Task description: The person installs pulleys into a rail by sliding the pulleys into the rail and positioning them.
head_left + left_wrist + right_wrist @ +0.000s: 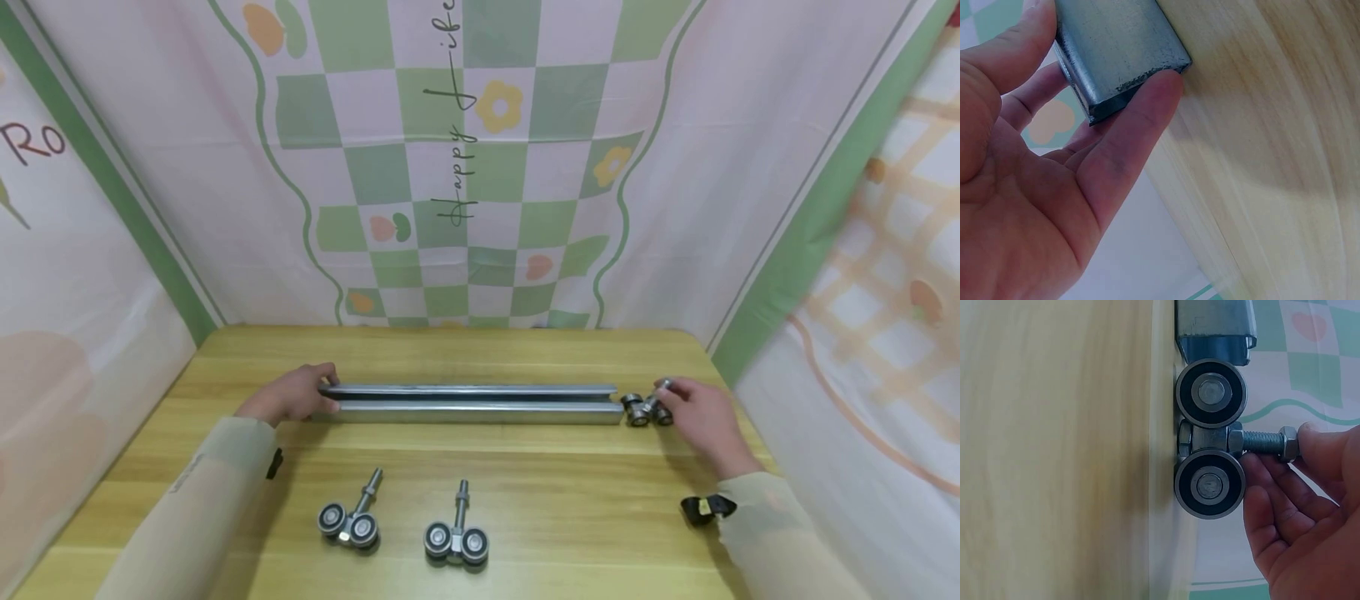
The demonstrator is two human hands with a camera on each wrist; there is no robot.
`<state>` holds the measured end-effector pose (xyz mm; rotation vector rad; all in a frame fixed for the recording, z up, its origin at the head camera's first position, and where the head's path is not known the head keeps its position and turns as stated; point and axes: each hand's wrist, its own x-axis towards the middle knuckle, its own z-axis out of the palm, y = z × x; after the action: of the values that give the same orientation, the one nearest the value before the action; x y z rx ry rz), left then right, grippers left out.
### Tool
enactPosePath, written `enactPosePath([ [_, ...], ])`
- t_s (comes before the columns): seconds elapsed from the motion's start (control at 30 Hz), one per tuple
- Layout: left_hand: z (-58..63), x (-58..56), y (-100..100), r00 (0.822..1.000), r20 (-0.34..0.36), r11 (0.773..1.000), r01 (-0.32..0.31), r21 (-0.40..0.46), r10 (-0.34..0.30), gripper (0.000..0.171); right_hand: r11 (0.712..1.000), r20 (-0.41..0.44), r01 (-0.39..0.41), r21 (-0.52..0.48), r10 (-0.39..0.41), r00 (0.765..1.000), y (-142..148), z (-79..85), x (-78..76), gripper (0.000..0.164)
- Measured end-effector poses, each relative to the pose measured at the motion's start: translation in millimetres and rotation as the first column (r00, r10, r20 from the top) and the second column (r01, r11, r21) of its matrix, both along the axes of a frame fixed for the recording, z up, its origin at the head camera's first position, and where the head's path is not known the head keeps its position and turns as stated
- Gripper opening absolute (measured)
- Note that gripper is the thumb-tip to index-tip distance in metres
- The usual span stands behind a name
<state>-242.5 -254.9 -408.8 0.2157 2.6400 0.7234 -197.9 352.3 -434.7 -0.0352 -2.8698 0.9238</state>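
A long, slotted metal channel rail (480,413) lies across the table, its slot facing up. My left hand (294,394) holds the rail's left end, thumb on one side and fingers at the end and far side, as the left wrist view shows on the rail (1122,50). At the other end, my right hand (705,421) pinches the bolt (1263,442) of a wheeled roller trolley (640,410). In the right wrist view the trolley stands on its wheels with the bolt pointing up from the table, its front wheel (1211,394) right at the rail's open end.
Two more roller trolleys lie nearer me on the wooden table (562,508): one trolley (348,527) at left, another trolley (456,540) beside it, bolts pointing away. A patterned curtain (480,167) hangs behind the table and at both sides.
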Motion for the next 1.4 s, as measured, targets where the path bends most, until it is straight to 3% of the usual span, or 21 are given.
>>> enactPosePath([
  [0.53,-1.3,-0.6,0,1.0,0.011,1.0,-0.003,0.021,0.003,0.033,1.0,0.011,-0.013,-0.02,0.013,1.0,-11,-1.2,-2.0,0.041],
  [1.4,3.2,1.5,0,1.0,0.007,0.999,0.018,0.038,-0.018,0.035,0.999,-0.001,0.009,-0.036,-0.009,1.0,-3,-4.7,-6.9,0.044],
])
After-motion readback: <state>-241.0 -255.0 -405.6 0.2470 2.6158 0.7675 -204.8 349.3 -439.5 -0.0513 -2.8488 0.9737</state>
